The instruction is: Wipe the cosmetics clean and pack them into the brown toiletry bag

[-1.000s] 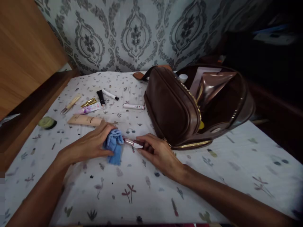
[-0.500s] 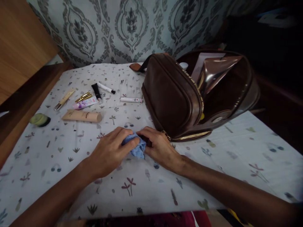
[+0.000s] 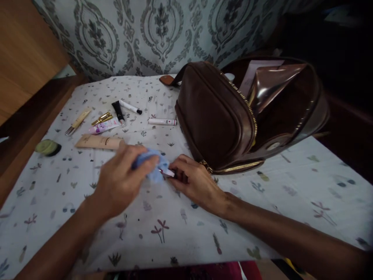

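Observation:
My left hand (image 3: 122, 181) is closed around a small blue cloth (image 3: 152, 163) and presses it against one end of a slim pink-and-silver cosmetic tube (image 3: 167, 172). My right hand (image 3: 196, 182) pinches the other end of that tube, low over the patterned sheet (image 3: 163, 233). Both hands meet just in front of an open brown leather bag (image 3: 221, 116) with a gold zipper. The left hand is slightly blurred by motion.
Several cosmetics lie at the far left of the sheet: a beige tube (image 3: 97, 142), a pink tube (image 3: 105, 126), a black tube (image 3: 118, 112), a white pen (image 3: 161, 121) and a green compact (image 3: 47, 147). A wooden headboard (image 3: 26, 58) rises left; patterned wall behind.
The left hand with the blue cloth slid right over the tube, then drew back left, so the tube's silver end shows again. The right hand has held the tube throughout.

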Demonstrator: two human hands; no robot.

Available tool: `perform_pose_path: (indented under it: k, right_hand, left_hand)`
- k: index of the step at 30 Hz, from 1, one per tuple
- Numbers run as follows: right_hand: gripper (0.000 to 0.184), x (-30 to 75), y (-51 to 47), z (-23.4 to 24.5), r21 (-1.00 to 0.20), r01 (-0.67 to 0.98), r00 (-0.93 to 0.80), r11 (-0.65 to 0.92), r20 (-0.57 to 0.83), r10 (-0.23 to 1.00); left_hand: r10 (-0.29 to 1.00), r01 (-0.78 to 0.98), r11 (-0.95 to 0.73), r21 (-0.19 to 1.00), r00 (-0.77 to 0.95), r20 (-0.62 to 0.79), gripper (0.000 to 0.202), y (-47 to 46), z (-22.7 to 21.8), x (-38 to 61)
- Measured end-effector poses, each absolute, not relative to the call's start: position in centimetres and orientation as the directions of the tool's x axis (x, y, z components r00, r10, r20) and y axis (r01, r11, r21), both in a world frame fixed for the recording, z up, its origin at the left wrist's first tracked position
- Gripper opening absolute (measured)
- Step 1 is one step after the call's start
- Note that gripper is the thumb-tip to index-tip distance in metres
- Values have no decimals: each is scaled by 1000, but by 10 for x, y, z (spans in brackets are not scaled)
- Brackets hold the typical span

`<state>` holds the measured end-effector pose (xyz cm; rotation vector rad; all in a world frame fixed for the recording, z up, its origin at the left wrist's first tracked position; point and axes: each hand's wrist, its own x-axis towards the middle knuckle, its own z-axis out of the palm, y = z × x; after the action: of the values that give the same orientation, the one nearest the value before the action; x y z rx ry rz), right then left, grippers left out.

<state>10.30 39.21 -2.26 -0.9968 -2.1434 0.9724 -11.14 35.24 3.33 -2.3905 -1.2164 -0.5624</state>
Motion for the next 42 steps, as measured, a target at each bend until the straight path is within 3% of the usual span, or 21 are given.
perform_pose_path:
  k: [2, 5, 8, 11, 14, 19, 22, 26, 31, 35, 38, 42]
  right_hand:
    - [12, 103, 392, -23, -773, 383, -571, 505, 232, 788]
    - [14, 103, 391, -23, -764, 379, -587, 523, 238, 774]
    - [16, 104, 391, -24, -780, 386, -583, 493, 208, 785]
    - [22, 105, 390, -25, -782, 362, -589, 508, 230, 774]
    - [26, 106, 389, -25, -777, 352, -615, 522, 229, 755]
    - [44, 106, 387, -25, -809, 399, -571, 431, 149, 808]
    - [55, 105, 387, -26, -826, 390, -567, 408, 134, 813]
    - [51, 105, 388, -26, -822, 381, -578, 424, 147, 803]
    - [27, 106, 388, -23, -742, 364, -654, 563, 228, 722]
    - [23, 107, 388, -21, -734, 379, -626, 564, 245, 740]
    - [27, 106, 388, -21, -822, 367, -571, 436, 171, 803]
    - [32, 103, 390, -20, -988, 155, -528, 27, -60, 847]
  left_hand:
    - [625, 759, -619, -199, 631, 460, 35, 348, 26, -98]
    - [695, 742, -618, -261, 670, 261, 39, 348, 24, -99]
    - [790, 783, -529, -326, 595, 147, 45, 352, 32, -118]
    - [861, 837, -398, -375, 482, 162, 39, 357, 42, -136]
    - [871, 886, -335, -321, 421, 252, 35, 357, 46, -137]
    - [735, 809, -576, -114, 574, 361, 43, 350, 35, -110]
    - [698, 730, -680, -75, 675, 241, 46, 346, 29, -102]
    - [798, 800, -588, -118, 598, 78, 45, 347, 32, -121]
    - [899, 899, -399, -182, 423, 115, 38, 354, 39, -148]
    - [888, 910, -391, -140, 413, 201, 41, 357, 42, -142]
    - [827, 880, -466, -89, 469, 310, 40, 356, 44, -131]
    - [673, 797, -601, -67, 549, 496, 38, 347, 37, -111]
